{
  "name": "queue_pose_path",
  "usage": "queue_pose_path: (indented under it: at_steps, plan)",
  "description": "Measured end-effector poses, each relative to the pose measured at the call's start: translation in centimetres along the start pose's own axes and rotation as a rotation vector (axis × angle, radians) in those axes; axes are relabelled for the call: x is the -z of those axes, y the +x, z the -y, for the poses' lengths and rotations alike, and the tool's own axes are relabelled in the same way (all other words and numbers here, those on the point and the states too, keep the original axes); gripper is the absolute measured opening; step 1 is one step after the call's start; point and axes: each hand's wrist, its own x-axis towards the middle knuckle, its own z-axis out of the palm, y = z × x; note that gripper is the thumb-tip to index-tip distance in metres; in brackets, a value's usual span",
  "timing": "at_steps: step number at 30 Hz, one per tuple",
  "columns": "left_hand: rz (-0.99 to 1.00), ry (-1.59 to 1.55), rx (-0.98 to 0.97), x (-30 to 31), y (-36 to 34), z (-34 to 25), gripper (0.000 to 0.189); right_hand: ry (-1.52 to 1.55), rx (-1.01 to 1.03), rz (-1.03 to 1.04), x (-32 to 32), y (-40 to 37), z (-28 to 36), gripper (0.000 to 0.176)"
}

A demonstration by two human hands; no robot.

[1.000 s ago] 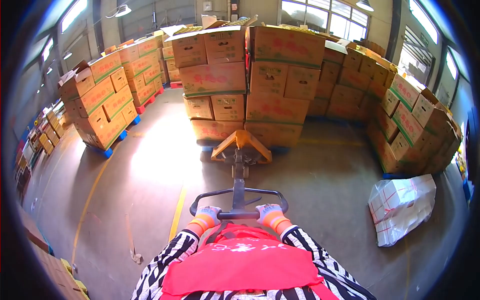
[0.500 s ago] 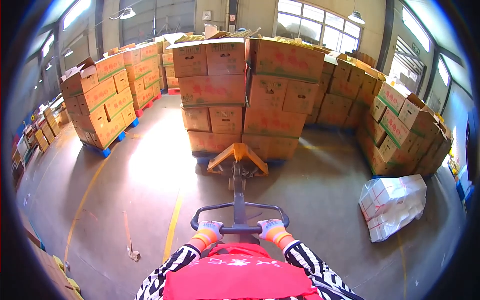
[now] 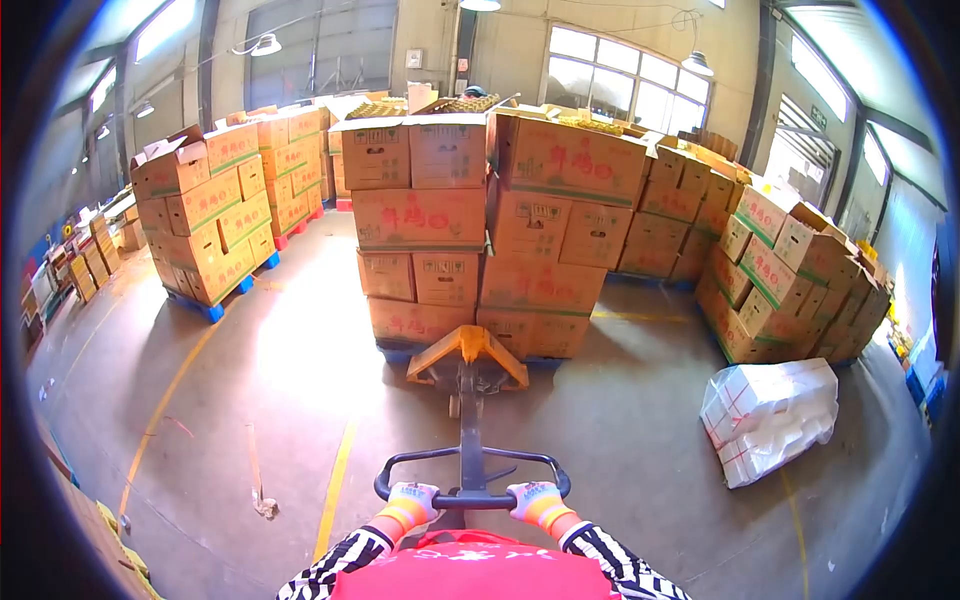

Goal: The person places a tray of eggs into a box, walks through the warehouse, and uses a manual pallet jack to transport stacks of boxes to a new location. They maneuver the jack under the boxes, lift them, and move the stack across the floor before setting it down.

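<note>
My left hand (image 3: pixel 413 502), in a white and orange work glove, is wrapped round the left side of the black handle bar. My right hand (image 3: pixel 537 502), gloved alike, grips the same bar on the right. The bar belongs to a pallet jack handle (image 3: pixel 473 455), whose shaft runs forward to a yellow-orange frame (image 3: pixel 467 347). In front of that frame stands a tall load of stacked cardboard boxes (image 3: pixel 420 219) on a blue pallet. The jack's forks are hidden beneath the load.
Stacked boxes on a blue pallet (image 3: pixel 213 225) stand to the left. On the right are more stacked boxes (image 3: pixel 780 270) and a plastic-wrapped white bundle (image 3: pixel 772 415) on the floor. Yellow lines (image 3: pixel 335 490) mark the concrete. A torn scrap (image 3: pixel 264 505) lies at left.
The view has tilted up slightly, so the handle and my hands sit lower in the picture. Both hands keep their hold on the bar.
</note>
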Motion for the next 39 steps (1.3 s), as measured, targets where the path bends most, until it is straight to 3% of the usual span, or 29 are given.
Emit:
queue_pose_path:
  at_steps: [16,21,23,25,29,30,32,33,35,36,38,39]
  plan:
    - [-0.030,-0.042,-0.035,-3.9,-13.1,-3.7,0.023,-0.027,0.014,0.010,-2.4,-13.4,4.9,0.027]
    - [-0.021,-0.012,-0.033,-5.0,-17.1,-4.9,0.023,0.029,0.018,-0.076,-3.4,-17.6,6.8,0.024]
    - [-0.154,-0.051,-0.088,-6.9,-18.1,-4.6,0.024,0.031,0.021,-0.099,-4.7,-18.1,6.6,0.026]
    - [-0.080,-0.053,-0.111,-6.2,-19.5,-5.4,0.025,0.037,0.039,-0.122,-5.0,-18.9,6.6,0.024]
    - [-0.316,-0.173,-0.060,-8.9,-19.5,-6.0,0.009,-0.065,0.048,-0.097,-5.8,-18.5,6.7,0.027]
    - [-0.589,-0.129,-0.087,-12.0,-18.1,-6.2,0.007,-0.046,0.066,-0.113,-6.3,-18.3,5.9,0.027]
    - [-0.658,-0.086,-0.002,-12.7,-18.8,-7.4,0.005,-0.019,0.114,-0.132,-6.5,-19.2,5.3,0.029]
    - [-0.679,-0.028,0.068,-12.2,-19.3,-7.7,0.003,-0.075,0.257,-0.141,-6.0,-19.4,4.9,0.028]
    - [-0.628,-0.009,0.091,-12.3,-19.7,-8.0,0.004,-0.150,0.305,-0.058,-6.1,-18.9,4.0,0.039]
    - [-0.685,0.024,0.114,-12.7,-19.9,-7.8,0.003,0.179,-0.006,0.045,-7.4,-18.2,3.7,0.028]
    - [-0.794,-0.009,0.092,-13.3,-19.9,-7.9,0.003,0.032,0.141,-0.020,-8.0,-18.0,2.9,0.030]
    - [-0.903,-0.013,0.072,-14.3,-19.5,-8.0,0.005,0.064,0.140,-0.018,-6.8,-19.5,5.7,0.033]
